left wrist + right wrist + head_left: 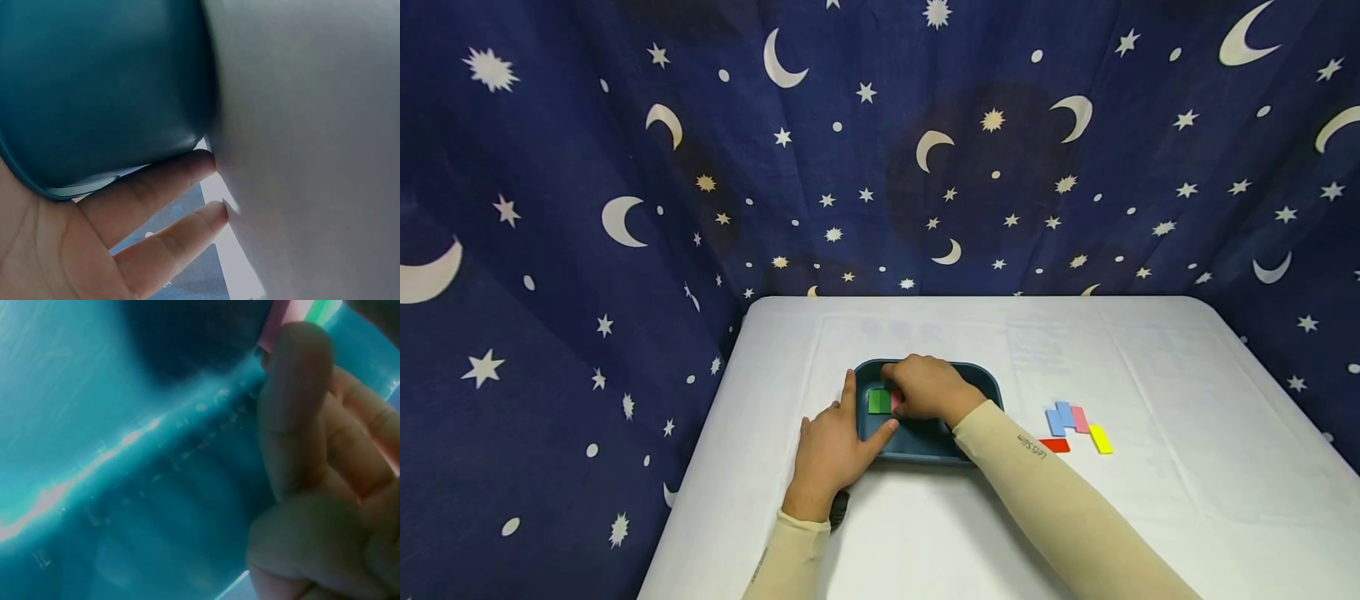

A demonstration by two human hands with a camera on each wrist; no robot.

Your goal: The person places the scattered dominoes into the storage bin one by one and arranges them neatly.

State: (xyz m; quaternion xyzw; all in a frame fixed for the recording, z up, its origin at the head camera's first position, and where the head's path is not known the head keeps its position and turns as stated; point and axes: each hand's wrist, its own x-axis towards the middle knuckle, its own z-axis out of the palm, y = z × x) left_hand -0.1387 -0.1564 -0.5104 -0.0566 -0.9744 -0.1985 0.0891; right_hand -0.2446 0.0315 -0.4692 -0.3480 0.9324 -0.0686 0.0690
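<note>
A dark teal tray (925,457) lies on the white table. My left hand (831,450) rests against its near left corner, thumb over the rim, index finger straight along the left side. Two straight fingers (150,194) show outside the tray wall in the left wrist view. My right hand (928,387) reaches into the tray and pinches a pink tile (896,401) between thumb and fingertips, right beside the green tiles (878,402). The right thumb (297,394) covers part of the pink tile (275,325) in the right wrist view.
Right of the tray lie two blue tiles (1056,422), a pink tile (1079,419), a yellow tile (1101,439) and a red tile (1057,446), partly behind the right sleeve. A dark blue curtain (880,167) with moons and stars hangs behind the table and along its sides.
</note>
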